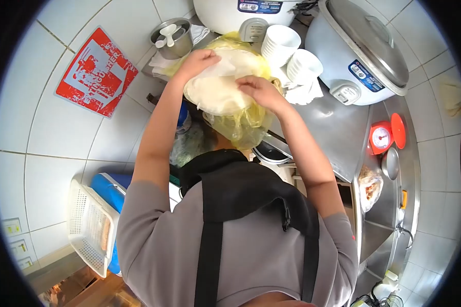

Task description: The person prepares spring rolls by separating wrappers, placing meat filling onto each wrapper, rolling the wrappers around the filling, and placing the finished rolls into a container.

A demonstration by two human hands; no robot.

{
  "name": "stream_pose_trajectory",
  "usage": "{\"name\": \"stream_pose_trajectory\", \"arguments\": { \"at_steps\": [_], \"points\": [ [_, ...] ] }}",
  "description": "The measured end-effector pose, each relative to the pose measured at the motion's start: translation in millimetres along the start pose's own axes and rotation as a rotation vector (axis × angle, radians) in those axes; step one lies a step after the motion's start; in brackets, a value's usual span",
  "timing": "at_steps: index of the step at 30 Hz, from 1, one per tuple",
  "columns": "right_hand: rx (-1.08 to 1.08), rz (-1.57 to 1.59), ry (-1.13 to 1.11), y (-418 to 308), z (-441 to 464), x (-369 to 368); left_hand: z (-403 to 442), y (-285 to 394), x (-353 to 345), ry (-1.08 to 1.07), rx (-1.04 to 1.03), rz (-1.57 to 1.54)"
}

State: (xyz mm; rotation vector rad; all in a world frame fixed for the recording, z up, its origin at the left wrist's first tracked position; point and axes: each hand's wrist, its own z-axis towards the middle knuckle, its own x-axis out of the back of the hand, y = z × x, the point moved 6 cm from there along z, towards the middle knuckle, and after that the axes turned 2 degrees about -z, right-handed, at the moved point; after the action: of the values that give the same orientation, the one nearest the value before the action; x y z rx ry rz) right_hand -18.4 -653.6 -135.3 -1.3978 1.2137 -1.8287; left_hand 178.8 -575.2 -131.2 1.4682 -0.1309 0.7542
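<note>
A stack of thin, pale round wrappers (217,94) lies in an opened yellow plastic bag (243,128) on the counter in front of me. My left hand (200,62) is at the stack's far left edge, fingers closed on a whitish, partly see-through wrapper layer. On the right side of the stack, my right hand (261,92) has its fingers bent and pinched at a wrapper's edge. The fingertips are small in view, so how many layers they hold cannot be made out. Folds of the bag surround the stack.
Behind the bag stand a metal pot (178,48) with white spoons, stacked white bowls (280,45) and a large rice cooker (225,18). Another rice cooker (338,56) is at right. Further right are a red scale (379,138) and a sink edge. A white basket (89,225) is at left.
</note>
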Motion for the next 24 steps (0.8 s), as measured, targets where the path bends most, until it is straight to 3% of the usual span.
{"name": "stream_pose_trajectory", "arguments": {
  "at_steps": [1, 5, 9, 12, 14, 15, 18, 21, 24],
  "points": [
    [-0.046, -0.199, 0.08, 14.9, 13.6, 1.4, 9.8, 2.6, 5.2, -0.044, 0.001, -0.004],
    [-0.006, -0.279, 0.513, 14.0, 39.1, 27.1, 34.6, 39.8, 21.4, -0.106, -0.12, -0.044],
    [-0.068, -0.593, 0.52, 14.3, 68.1, 60.1, 62.4, 72.4, 45.9, -0.124, -0.191, -0.02],
    [-0.119, 0.139, 0.412, 11.7, 79.3, 92.0, 81.3, 103.1, 70.5, -0.03, -0.246, 0.037],
    [0.009, 0.318, 0.484, -15.8, 61.8, 121.6, 88.0, 131.6, 82.4, 0.087, -0.368, 0.084],
    [0.067, 0.382, 0.421, -34.4, 46.0, 132.8, 100.3, 132.1, 81.1, 0.138, -0.427, -0.068],
    [0.153, 0.444, 0.453, -62.6, -20.0, 170.0, 72.6, 210.4, 57.6, 0.21, -0.462, 0.119],
    [0.16, 0.367, 0.512, -65.6, -101.9, 200.5, 73.2, 231.0, -7.2, 0.046, -0.521, -0.209],
    [0.049, 0.329, 0.619, -29.6, -179.0, 235.0, 52.1, 257.6, -89.0, -0.06, -0.397, -0.181]
  ]
}}
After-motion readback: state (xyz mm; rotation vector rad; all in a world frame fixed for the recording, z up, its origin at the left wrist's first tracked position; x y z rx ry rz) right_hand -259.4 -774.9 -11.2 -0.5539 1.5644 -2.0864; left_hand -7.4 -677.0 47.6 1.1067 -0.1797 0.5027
